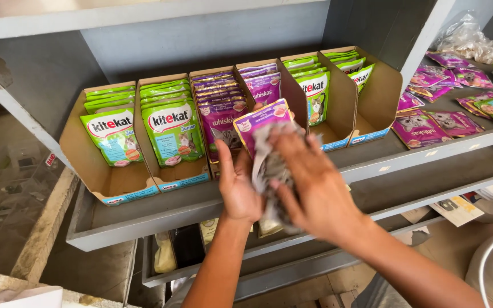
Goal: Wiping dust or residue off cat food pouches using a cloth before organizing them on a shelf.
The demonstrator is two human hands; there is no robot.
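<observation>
The right hand (315, 188), nearest the camera, is being pressed over a grey cloth (269, 165), with its fingers bent and closed on the cloth. The cloth is being rubbed on a purple pouch (265, 118) of pet food. The pouch is being held up from behind by the left hand (236, 185), with its thumb and fingers shut around the lower edge.

The pouch is being held just in front of the grey shelf (201, 208), above its front edge. On the shelf, behind the pouch, cardboard trays (109, 182) are being kept in a row. Green pouches (173, 130) are standing in the trays to the left side of the shelf, and purple ones in the middle. More loose purple pouches (423, 128) are lying flat at the right end of the shelf.

The pouch could be dropped if it is rubbed too hard, because it is only being gripped at the bottom. It could fall past the shelf edge to the lower shelf. The tray just behind could be bumped by the hands, and its pouches could be tipped over.
</observation>
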